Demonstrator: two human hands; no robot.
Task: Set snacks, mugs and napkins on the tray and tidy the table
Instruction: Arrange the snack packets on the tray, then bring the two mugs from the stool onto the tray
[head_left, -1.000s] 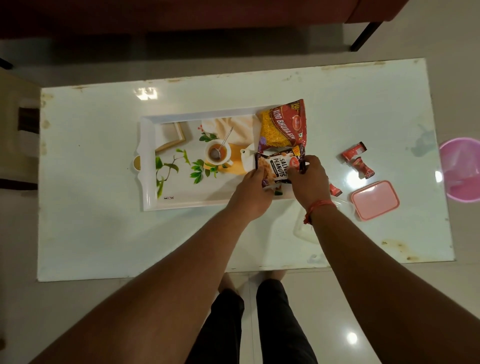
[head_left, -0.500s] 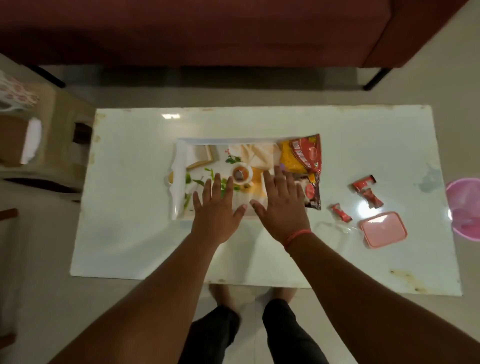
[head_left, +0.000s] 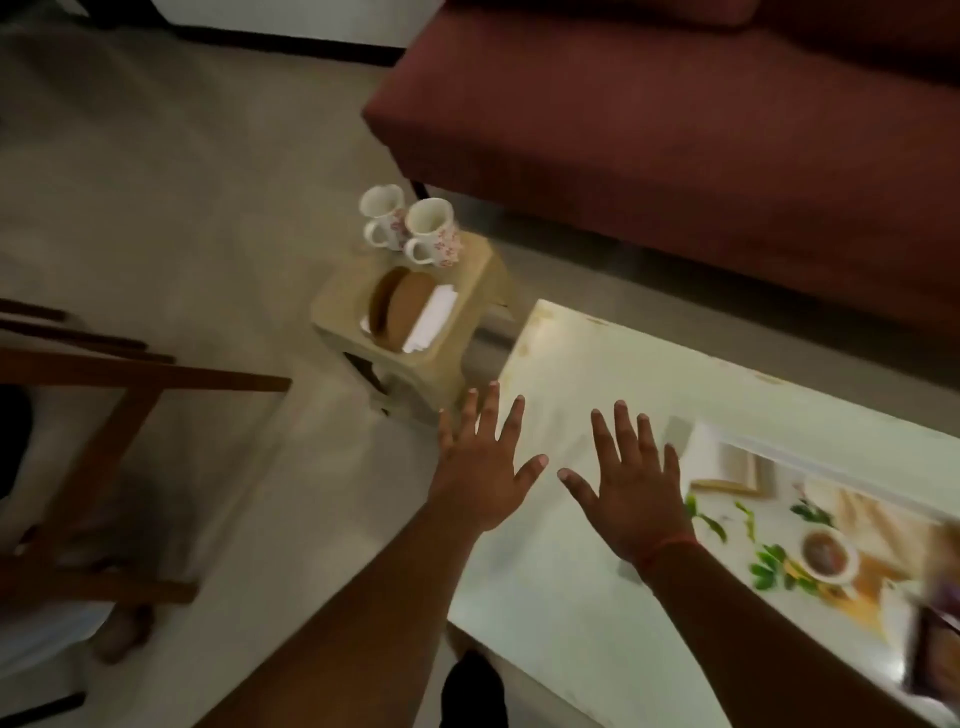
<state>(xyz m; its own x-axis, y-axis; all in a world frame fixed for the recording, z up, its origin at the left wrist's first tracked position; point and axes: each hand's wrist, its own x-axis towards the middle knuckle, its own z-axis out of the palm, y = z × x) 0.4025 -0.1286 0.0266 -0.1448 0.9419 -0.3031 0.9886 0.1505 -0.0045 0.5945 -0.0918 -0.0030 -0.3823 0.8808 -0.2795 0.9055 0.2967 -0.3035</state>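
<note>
Both forearms are bare, with no sleeves in view. The right hand (head_left: 631, 483) wears a thin red-orange thread band (head_left: 670, 546) around the wrist, while the left hand (head_left: 485, 467) carries nothing. Dark trousers (head_left: 470, 691) show at the bottom edge.

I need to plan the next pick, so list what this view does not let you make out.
- Snack packets, head view: motion-blurred and cut off by the right edge; labels unreadable.
- Tray: its right part runs out of frame.
- Inside the two mugs on the stool: too dim to tell if empty.
- Napkins: count unclear, partly hidden by a brown round object.
</note>
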